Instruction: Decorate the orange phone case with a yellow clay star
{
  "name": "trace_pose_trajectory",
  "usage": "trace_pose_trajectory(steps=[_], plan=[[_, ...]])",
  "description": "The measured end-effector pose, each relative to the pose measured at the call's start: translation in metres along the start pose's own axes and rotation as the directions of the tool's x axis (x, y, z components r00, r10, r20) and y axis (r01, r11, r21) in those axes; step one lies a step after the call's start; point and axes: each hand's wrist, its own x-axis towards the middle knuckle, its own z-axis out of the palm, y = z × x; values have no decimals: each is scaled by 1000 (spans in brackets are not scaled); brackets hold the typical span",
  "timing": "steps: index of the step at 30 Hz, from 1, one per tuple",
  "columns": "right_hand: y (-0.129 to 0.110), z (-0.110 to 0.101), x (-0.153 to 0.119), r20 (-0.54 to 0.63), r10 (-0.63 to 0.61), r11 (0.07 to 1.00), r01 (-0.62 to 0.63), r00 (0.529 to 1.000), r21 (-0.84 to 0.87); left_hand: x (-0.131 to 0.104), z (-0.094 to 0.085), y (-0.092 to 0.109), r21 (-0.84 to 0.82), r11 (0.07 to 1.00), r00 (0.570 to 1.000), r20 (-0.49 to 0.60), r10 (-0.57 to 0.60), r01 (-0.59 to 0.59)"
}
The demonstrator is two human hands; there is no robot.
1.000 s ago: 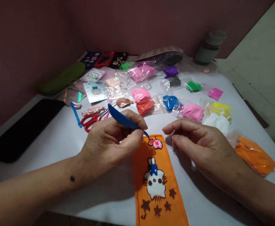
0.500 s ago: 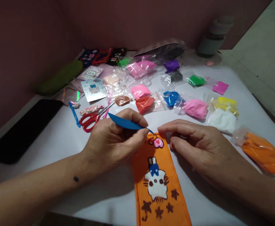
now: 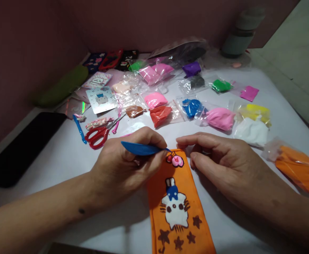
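Observation:
Pinched in my left hand (image 3: 133, 165) is a blue clay modelling tool (image 3: 140, 148), its thin tip at the top edge of an orange clay-covered panel (image 3: 158, 197). Beside that tip is a small pink and red clay decoration (image 3: 177, 161) with dark outlines. Lower on the panel lies a white cat figure (image 3: 176, 213) in blue clothing, upside down to me, with several brown stars (image 3: 179, 242) around it. My right hand (image 3: 220, 162) rests at the panel's top right corner, fingers slightly curled and apart, with nothing seen in them.
Red-handled scissors (image 3: 97, 137), a second blue tool (image 3: 79, 128) and a black phone (image 3: 24, 148) lie to the left. Bags of coloured clay spread across the back, with orange clay (image 3: 299, 169) at right. Farther off are a bottle (image 3: 240, 35) and a green pouch (image 3: 64, 86).
The blue tool's broad end has dropped lower and its tip has shifted slightly left along the panel's top edge. My right hand is nearly still. The whole view has shifted slightly.

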Motion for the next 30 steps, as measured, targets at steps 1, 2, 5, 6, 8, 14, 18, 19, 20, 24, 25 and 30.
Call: trace_pose_trajectory(steps=[1,2,5,6,8,14,18,19,20,24,25,30], plan=[[0,0,0,-3,0,1000,0,1000,-4,-1,0,1,4,1000,1000,-5,-15,15],[-1,0,0,-7,-1,1000,1,1000,-8,-1,0,2,-3,1000,1000,-10,-27,27],[-1,-1,-2,-14,-26,999,25,1000,-27,-3,1,2,-29,998,999,-24,-49,48],[-1,-1,-2,-16,-37,999,36,999,-35,-3,1,1,-32,998,998,-28,-49,48],[-1,-1,-2,-23,-54,997,53,998,-50,-2,2,-1,-30,999,999,-24,-47,46],[0,-2,-3,-18,-52,998,51,999,-48,-4,4,-1,-36,998,998,-15,-54,53],[0,-3,-4,-9,-53,997,53,999,-51,-7,5,3,-18,995,993,-59,-98,97],[0,-3,-3,-6,-56,997,55,998,-54,-7,5,4,-14,995,993,-63,-100,99],[0,-3,-3,-4,-57,997,56,998,-55,-6,5,4,-8,995,993,-70,-98,97],[1,-2,-3,-2,-46,998,46,999,-30,-1,2,1,-15,999,999,10,-50,50],[1,-1,-3,2,-39,999,39,999,-20,0,1,0,-31,999,999,37,-39,40],[0,-2,-3,3,-36,999,36,999,-21,1,0,-2,-60,994,995,52,-90,93]])
